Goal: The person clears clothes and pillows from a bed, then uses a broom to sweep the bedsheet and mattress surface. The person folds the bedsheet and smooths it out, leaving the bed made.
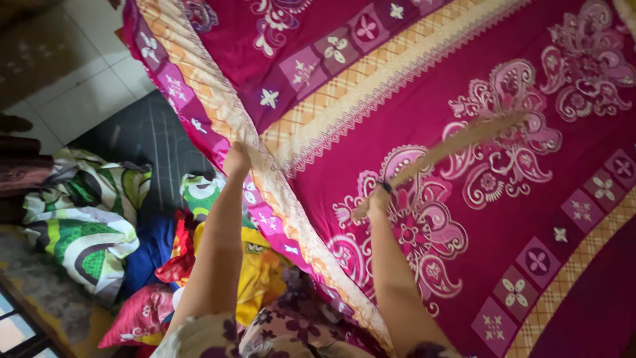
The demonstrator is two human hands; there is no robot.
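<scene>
a heap of bedding lies on the floor (73, 86) beside the bed: a green and white patterned pillow (83, 219), a blue cloth (149, 248), a yellow printed cloth (262, 265) and a pink cushion (136, 318). a dark mat (149, 136) covers part of the pale tiles.

Both bare arms stretch forward, left hand (236, 159) pressing down, right hand (379, 199) clenched.
</scene>
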